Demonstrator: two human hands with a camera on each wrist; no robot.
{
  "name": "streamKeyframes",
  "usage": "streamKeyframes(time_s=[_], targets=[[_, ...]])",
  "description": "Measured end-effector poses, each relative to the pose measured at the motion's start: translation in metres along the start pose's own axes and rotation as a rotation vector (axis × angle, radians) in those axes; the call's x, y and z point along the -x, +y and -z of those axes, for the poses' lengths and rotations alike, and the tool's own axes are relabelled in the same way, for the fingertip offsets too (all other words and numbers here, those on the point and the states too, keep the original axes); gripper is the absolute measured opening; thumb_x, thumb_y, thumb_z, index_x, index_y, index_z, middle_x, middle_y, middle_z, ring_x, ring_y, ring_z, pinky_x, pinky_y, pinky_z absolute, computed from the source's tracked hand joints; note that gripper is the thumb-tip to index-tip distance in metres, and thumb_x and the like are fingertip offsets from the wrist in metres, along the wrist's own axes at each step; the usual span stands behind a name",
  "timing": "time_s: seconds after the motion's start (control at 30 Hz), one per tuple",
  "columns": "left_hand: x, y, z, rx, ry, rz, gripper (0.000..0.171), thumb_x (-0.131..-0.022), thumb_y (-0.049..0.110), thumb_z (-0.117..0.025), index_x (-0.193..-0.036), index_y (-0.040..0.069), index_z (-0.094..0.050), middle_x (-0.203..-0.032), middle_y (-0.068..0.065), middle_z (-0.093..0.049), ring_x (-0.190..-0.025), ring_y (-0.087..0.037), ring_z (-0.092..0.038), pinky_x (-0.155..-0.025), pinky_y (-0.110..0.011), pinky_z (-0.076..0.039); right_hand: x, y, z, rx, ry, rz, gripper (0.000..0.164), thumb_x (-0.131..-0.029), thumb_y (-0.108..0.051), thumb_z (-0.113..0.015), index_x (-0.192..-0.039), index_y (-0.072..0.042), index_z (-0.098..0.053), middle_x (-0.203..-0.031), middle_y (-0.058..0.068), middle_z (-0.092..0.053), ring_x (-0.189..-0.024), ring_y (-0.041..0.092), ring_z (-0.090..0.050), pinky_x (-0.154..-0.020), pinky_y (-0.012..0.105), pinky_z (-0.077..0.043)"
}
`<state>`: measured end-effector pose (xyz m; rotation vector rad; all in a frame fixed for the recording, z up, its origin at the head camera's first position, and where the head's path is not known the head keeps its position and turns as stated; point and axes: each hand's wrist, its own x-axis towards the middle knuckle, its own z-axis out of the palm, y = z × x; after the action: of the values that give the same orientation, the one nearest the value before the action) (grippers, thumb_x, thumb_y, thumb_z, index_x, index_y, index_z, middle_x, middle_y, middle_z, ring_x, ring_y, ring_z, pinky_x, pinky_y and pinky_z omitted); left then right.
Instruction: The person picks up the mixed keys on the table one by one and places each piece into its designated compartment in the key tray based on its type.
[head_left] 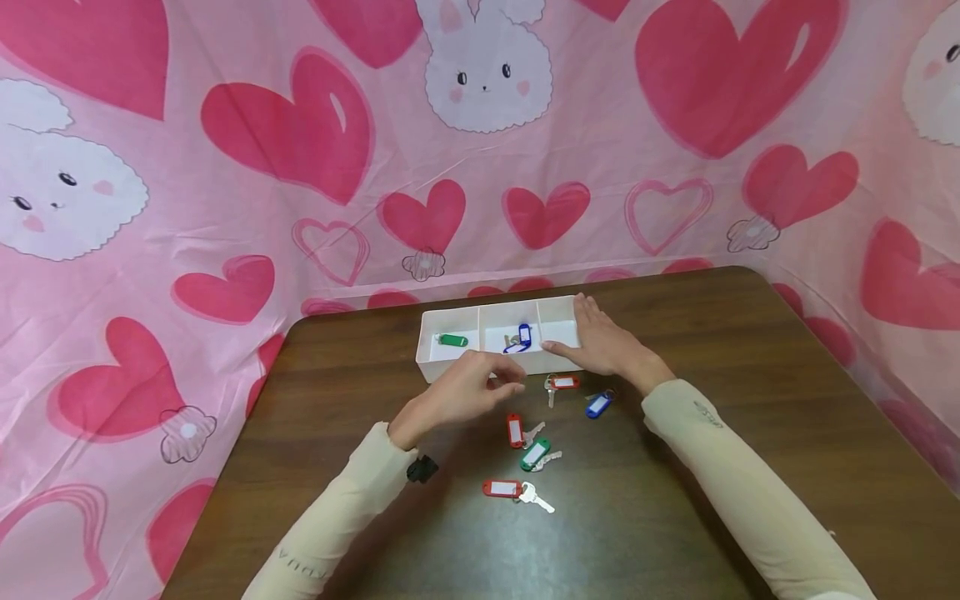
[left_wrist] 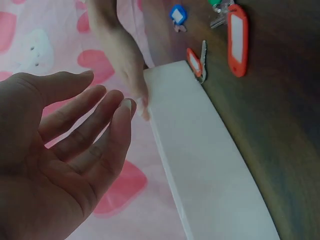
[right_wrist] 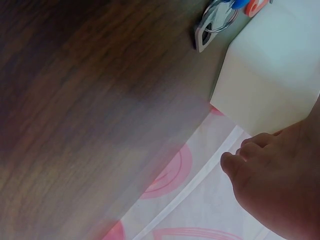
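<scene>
A long white tray (head_left: 442,367) with three compartments stands near the table's back edge. A green key tag (head_left: 453,340) lies in its left compartment, blue key tags (head_left: 524,335) with keys in the middle one. My right hand (head_left: 611,342) holds the tray's right end, thumb over the front rim and fingers along the end wall. My left hand (head_left: 468,385) hovers at the tray's front, fingers loosely bent and holding nothing. In front of the tray lie red key tags (head_left: 501,488), a green key tag (head_left: 536,454) and a blue key tag (head_left: 599,405), with keys attached.
The brown wooden table (head_left: 352,400) has rounded back corners. A pink cloth (head_left: 480,167) printed with hearts and rabbits hangs behind it and at both sides. A small black object (head_left: 422,469) sits at the left cuff.
</scene>
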<state>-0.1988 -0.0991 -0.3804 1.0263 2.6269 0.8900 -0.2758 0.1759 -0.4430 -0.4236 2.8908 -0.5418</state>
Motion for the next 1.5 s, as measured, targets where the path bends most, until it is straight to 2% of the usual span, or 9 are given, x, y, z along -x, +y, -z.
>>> streamKeyframes(time_s=[0.23,0.33,0.43,0.6,0.8,0.97,1.13,1.37,1.5], targets=[[0.008,0.001,-0.01,-0.091,-0.003,-0.067,0.021,-0.097,0.018,-0.076,-0.117,0.01,-0.079,-0.11,-0.003,-0.079,-0.091,-0.012,-0.07,-0.075,-0.023,-0.06,-0.003,0.002,-0.002,0.001,0.013,0.008,0.128,-0.091,-0.087,-0.044,-0.166,0.005,0.003,-0.176,0.024,0.002,-0.165,0.043,0.0,-0.133,0.057,-0.015],[0.012,0.002,-0.015,-0.102,-0.021,-0.063,0.023,-0.098,0.019,-0.075,-0.118,0.009,-0.079,-0.111,-0.002,-0.079,-0.091,-0.012,-0.07,-0.072,-0.017,-0.057,-0.003,0.003,-0.002,-0.004,0.014,0.012,0.127,-0.092,-0.085,-0.045,-0.165,0.005,0.003,-0.176,0.025,0.003,-0.165,0.043,0.0,-0.133,0.057,-0.015],[0.015,0.003,-0.02,-0.074,-0.045,-0.041,0.025,-0.099,0.019,-0.074,-0.121,0.008,-0.077,-0.115,-0.004,-0.079,-0.095,-0.013,-0.071,-0.074,-0.017,-0.058,-0.004,0.003,-0.001,-0.006,0.012,0.01,0.126,-0.092,-0.084,-0.046,-0.165,0.005,0.004,-0.176,0.025,0.004,-0.165,0.043,0.001,-0.133,0.058,-0.015],[0.02,0.004,-0.025,-0.038,-0.079,-0.033,0.029,-0.099,0.016,-0.074,-0.125,0.004,-0.075,-0.119,-0.011,-0.078,-0.09,-0.013,-0.07,-0.075,-0.016,-0.058,-0.004,0.003,0.002,-0.001,0.006,0.004,0.126,-0.092,-0.084,-0.046,-0.166,0.005,0.004,-0.176,0.024,0.004,-0.165,0.043,0.001,-0.133,0.058,-0.015],[0.026,0.004,-0.032,-0.069,-0.108,-0.035,0.03,-0.1,0.016,-0.072,-0.127,0.005,-0.074,-0.121,-0.009,-0.078,-0.092,-0.009,-0.07,-0.084,-0.02,-0.061,-0.004,0.003,0.002,0.003,0.003,0.004,0.126,-0.092,-0.084,-0.046,-0.166,0.005,0.004,-0.176,0.024,0.003,-0.165,0.043,0.001,-0.133,0.058,-0.015],[0.031,0.005,-0.037,-0.076,-0.126,-0.023,0.031,-0.1,0.019,-0.073,-0.129,0.008,-0.074,-0.122,-0.007,-0.077,-0.093,-0.011,-0.07,-0.084,-0.018,-0.059,-0.004,0.003,0.002,-0.001,0.0,0.004,0.126,-0.091,-0.086,-0.045,-0.166,0.004,0.004,-0.177,0.023,0.004,-0.165,0.042,0.001,-0.133,0.057,-0.014],[0.035,0.007,-0.043,-0.142,-0.13,-0.035,0.032,-0.101,0.024,-0.071,-0.131,0.01,-0.074,-0.123,-0.006,-0.076,-0.093,-0.017,-0.071,-0.081,-0.018,-0.057,-0.004,0.004,0.001,0.001,-0.001,0.008,0.128,-0.09,-0.088,-0.042,-0.166,0.005,0.004,-0.176,0.024,0.004,-0.165,0.043,0.001,-0.134,0.057,-0.014],[0.046,0.008,-0.054,-0.269,-0.112,-0.065,0.035,-0.101,0.028,-0.072,-0.131,0.01,-0.074,-0.131,-0.006,-0.074,-0.112,-0.016,-0.073,-0.101,-0.034,-0.061,-0.005,0.004,0.001,0.0,0.0,0.018,0.127,-0.091,-0.087,-0.042,-0.166,0.004,0.004,-0.176,0.024,0.004,-0.165,0.042,0.001,-0.134,0.057,-0.013],[0.054,0.008,-0.062,-0.331,-0.101,-0.112,0.035,-0.101,0.031,-0.071,-0.13,0.01,-0.074,-0.129,-0.005,-0.074,-0.11,-0.013,-0.072,-0.096,-0.032,-0.062,-0.003,0.004,0.002,-0.005,-0.001,0.016,0.125,-0.092,-0.085,-0.045,-0.166,0.004,0.004,-0.177,0.023,0.004,-0.165,0.042,0.001,-0.133,0.057,-0.013]])
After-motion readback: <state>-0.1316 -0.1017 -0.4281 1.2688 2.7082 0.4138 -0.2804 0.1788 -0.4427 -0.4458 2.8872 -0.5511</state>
